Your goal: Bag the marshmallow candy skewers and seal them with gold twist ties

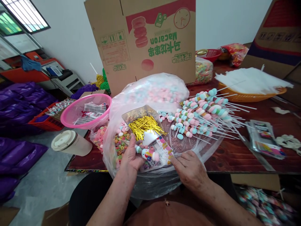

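Palm turned up and thumb raised, the left hand (133,157) has its fingers curled around one candy skewer (154,156) of rounded, matte pastel pieces, which lies over one clear, glossy printed sleeve (166,148), while the right hand (191,168), knuckles upward, pinches the sleeve's right edge. Just beyond, thin metallic-gold twist ties (145,125), too many to count, heap in one see-through tray (135,114) beside small ring-shaped sweets (119,148). One pink mesh basket (70,115) and one smooth lidded cup (80,145) stand to the left.
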Demonstrator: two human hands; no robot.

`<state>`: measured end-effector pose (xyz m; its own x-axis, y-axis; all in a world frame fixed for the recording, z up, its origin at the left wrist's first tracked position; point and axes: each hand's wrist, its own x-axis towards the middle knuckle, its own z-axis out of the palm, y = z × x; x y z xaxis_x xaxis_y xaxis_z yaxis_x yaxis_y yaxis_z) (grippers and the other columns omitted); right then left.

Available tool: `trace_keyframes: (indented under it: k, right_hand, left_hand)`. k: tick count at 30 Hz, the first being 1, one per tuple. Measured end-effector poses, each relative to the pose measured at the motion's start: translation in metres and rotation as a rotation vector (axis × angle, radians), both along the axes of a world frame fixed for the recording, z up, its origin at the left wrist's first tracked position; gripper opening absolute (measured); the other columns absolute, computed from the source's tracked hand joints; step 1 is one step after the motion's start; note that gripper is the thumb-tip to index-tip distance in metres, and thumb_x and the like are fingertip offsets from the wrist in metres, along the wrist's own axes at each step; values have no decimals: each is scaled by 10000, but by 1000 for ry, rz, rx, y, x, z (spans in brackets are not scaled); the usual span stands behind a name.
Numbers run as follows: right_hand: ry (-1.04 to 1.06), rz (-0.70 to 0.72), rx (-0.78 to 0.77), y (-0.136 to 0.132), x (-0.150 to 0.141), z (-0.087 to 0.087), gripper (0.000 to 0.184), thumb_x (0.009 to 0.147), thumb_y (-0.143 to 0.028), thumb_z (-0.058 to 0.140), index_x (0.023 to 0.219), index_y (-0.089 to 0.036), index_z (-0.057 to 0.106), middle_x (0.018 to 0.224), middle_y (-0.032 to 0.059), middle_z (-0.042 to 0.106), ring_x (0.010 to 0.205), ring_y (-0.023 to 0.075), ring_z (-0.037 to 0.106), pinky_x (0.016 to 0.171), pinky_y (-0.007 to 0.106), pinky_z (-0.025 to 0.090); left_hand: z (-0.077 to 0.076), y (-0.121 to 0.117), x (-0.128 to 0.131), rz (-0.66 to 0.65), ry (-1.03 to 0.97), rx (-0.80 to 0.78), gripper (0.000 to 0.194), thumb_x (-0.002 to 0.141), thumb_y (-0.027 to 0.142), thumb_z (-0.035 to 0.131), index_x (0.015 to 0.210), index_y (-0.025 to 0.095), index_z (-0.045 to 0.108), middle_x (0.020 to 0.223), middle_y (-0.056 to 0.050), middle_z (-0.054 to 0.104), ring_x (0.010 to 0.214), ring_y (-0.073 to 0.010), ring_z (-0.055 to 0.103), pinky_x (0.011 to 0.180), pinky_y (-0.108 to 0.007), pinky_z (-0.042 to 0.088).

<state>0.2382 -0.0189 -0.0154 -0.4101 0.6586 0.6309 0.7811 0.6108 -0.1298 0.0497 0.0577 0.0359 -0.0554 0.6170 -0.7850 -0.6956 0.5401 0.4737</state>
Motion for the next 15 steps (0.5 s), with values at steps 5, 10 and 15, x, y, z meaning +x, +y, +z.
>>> trace_keyframes:
  k: [5, 10, 15]
  right_hand:
    - [43, -29, -21, -9, -17, -5, 253, 865, -66, 366, 748, -129, 581, 557, 34, 522, 577, 153, 392, 589, 319, 230]
    - [138, 34, -171, -11, -23, -4, 256, 844, -88, 380, 640, -155, 518, 533, 22, 515, 556, 147, 403, 577, 302, 226]
    - [184, -59, -189, -4, -28, -7, 263, 847, -104, 380, 638, -155, 532, 561, 39, 541, 566, 155, 439, 590, 294, 251]
  left_hand:
    - [-1, 1, 7, 53, 8, 22, 404, 808, 531, 470, 684, 148, 509, 444, 20, 471, 402, -135, 506, 476, -349, 528]
    - [-10, -4, 11, 39, -33, 100, 447, 801, 577, 436, 696, 150, 517, 433, 29, 456, 388, -121, 497, 475, -319, 529]
    - [-22, -17, 23, 42, -35, 210, 428, 769, 560, 505, 647, 150, 512, 429, 19, 472, 433, -135, 544, 494, -284, 523]
